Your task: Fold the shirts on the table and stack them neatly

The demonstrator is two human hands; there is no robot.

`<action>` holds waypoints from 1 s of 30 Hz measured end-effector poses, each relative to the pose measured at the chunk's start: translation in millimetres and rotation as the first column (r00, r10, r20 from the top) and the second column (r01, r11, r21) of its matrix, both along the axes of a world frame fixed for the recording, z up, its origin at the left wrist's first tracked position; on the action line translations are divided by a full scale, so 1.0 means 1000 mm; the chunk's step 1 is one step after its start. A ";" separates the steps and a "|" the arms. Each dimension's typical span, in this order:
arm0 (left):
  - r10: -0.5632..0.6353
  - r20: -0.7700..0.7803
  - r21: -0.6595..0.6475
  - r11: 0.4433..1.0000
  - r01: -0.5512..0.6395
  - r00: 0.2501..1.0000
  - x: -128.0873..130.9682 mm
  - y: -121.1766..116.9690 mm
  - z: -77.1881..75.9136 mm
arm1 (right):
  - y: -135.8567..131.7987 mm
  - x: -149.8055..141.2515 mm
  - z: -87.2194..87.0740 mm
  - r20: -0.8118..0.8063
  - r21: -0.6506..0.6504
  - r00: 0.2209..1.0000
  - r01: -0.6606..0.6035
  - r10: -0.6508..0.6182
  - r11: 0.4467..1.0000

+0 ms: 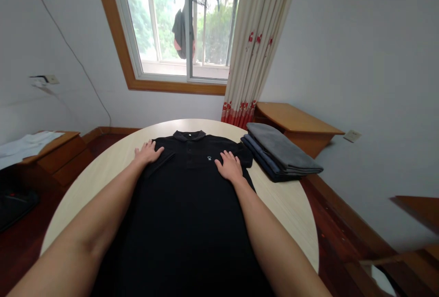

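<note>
A black polo shirt (192,205) lies front side up on a round pale table (92,178), its collar at the far end and a small white emblem on the chest. My left hand (148,152) rests at the shirt's left shoulder, fingers spread, by a sleeve that is folded inward over the body. On the right of the chest, beside the emblem, my right hand (230,165) lies flat with its fingers apart. The right sleeve (244,154) sticks out past that hand. The lower hem is not clearly visible.
At the table's right edge sits a stack of folded dark and grey clothes (277,151). A wooden desk (298,119) stands behind it by the curtain (255,41). To the left is a low wooden cabinet (65,162) with white cloth (29,146) on it.
</note>
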State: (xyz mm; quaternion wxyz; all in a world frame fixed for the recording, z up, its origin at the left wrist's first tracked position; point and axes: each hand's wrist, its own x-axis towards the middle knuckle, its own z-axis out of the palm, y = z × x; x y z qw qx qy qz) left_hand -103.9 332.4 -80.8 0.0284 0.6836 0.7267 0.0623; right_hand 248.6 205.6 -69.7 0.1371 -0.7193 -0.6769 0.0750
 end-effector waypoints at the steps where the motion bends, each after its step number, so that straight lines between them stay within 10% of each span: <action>1: 0.004 0.004 0.002 1.000 -0.004 1.000 -0.004 0.005 0.000 | 0.000 0.000 0.000 -0.001 -0.001 1.000 0.000 0.000 1.000; 8: 0.095 0.038 -0.022 0.995 -0.094 0.995 -0.006 0.018 0.009 | 0.001 -0.001 -0.001 -0.016 0.002 1.000 0.000 0.000 1.000; 18: -0.043 -0.007 -0.006 0.999 0.043 0.999 0.033 -0.051 0.011 | -0.002 0.023 0.028 -0.098 0.264 0.959 0.282 -0.266 0.922; 30: -0.065 0.054 0.115 0.992 0.059 0.996 0.026 -0.073 0.012 | 0.008 0.059 0.024 -0.121 -0.030 0.872 0.474 -0.474 0.880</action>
